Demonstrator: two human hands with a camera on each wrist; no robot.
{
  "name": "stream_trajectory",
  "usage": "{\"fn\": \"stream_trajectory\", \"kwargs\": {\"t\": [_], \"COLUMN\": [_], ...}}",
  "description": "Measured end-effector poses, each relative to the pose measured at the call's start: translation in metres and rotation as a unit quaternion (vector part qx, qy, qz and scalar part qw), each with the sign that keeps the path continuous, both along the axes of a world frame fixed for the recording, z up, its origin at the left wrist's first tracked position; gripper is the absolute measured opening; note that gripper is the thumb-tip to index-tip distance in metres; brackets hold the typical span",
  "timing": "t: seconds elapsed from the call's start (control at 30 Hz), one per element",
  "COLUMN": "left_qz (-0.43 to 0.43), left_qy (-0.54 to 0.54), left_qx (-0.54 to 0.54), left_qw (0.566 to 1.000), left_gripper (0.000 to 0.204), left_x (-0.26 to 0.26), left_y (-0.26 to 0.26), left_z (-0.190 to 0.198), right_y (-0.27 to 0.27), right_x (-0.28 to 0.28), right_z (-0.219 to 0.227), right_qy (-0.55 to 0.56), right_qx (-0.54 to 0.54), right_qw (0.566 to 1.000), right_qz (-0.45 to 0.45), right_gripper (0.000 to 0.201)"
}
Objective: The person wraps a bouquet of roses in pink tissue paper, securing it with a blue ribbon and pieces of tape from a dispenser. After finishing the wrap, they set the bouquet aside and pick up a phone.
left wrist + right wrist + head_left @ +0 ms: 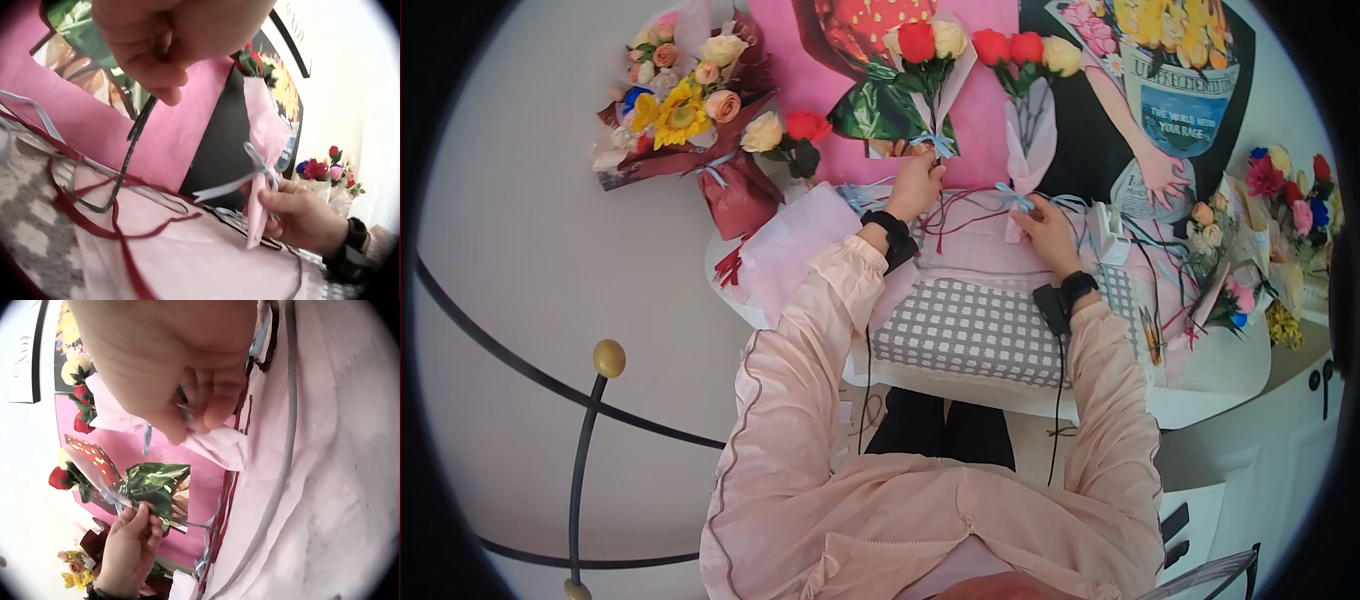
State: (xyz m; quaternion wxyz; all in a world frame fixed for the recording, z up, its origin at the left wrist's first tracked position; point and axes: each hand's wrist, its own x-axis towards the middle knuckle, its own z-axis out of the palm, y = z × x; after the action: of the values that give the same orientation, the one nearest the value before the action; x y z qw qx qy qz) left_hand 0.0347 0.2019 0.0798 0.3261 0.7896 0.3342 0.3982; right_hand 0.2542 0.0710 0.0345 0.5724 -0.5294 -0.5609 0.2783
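My left hand [915,187] grips a small rose bouquet [940,85] by its stems, just under a light blue bow [935,146]. It has a red rose, a cream rose and pale wrapping. The bare dark stems [130,153] run out below the fingers in the left wrist view. My right hand [1052,237] pinches the lower end of a second bouquet [1032,135], wrapped in pale pink paper, right by its blue ribbon [1012,197]. Two red roses and a cream one top it. In the right wrist view, the hand's back hides part of the grip.
A big sunflower bouquet [680,115] stands at the left, near loose roses [790,135]. Pink sheets [795,240], tangled red ribbons [128,231] and a grey checked cloth [965,330] cover the table. A white box [1110,235] and more bouquets [1290,205] are on the right.
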Motion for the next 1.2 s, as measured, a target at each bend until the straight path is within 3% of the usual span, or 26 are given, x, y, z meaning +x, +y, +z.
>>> {"fn": "stream_trajectory", "kwargs": {"t": [0.1, 0.23, 0.37, 0.67, 0.77, 0.87, 1.2], "left_qz": [0.036, 0.053, 0.075, 0.099, 0.073, 0.089, 0.056], "left_qy": [0.022, 0.003, 0.007, 0.06, 0.052, 0.093, 0.046], "left_qx": [0.117, 0.038, 0.031, 0.167, 0.106, 0.087, 0.048], "left_qw": [0.992, 0.998, 0.997, 0.979, 0.99, 0.988, 0.996], "left_gripper": [0.012, 0.017, 0.018, 0.03, 0.032, 0.031, 0.023], "left_x": [0.015, 0.015, 0.014, 0.009, 0.007, 0.004, -0.001], "left_y": [0.027, 0.031, 0.031, 0.026, 0.023, 0.022, 0.034], "left_z": [-0.02, -0.021, -0.022, -0.022, -0.024, -0.026, -0.041], "right_y": [0.01, 0.014, 0.015, 0.014, 0.015, 0.016, 0.016], "right_x": [0.005, 0.005, 0.004, 0.003, 0.005, 0.008, 0.009], "right_z": [-0.009, -0.011, -0.011, -0.009, -0.009, -0.013, -0.013], "right_qy": [0.023, 0.054, 0.063, 0.007, 0.017, 0.003, 0.007], "right_qx": [0.024, 0.031, 0.025, 0.013, -0.012, -0.022, -0.03], "right_qw": [0.999, 0.998, 0.998, 1.0, 0.999, 0.999, 0.999], "right_qz": [0.005, 0.017, -0.002, -0.016, -0.028, -0.026, -0.033], "right_gripper": [0.019, 0.015, 0.014, 0.016, 0.017, 0.02, 0.031]}}
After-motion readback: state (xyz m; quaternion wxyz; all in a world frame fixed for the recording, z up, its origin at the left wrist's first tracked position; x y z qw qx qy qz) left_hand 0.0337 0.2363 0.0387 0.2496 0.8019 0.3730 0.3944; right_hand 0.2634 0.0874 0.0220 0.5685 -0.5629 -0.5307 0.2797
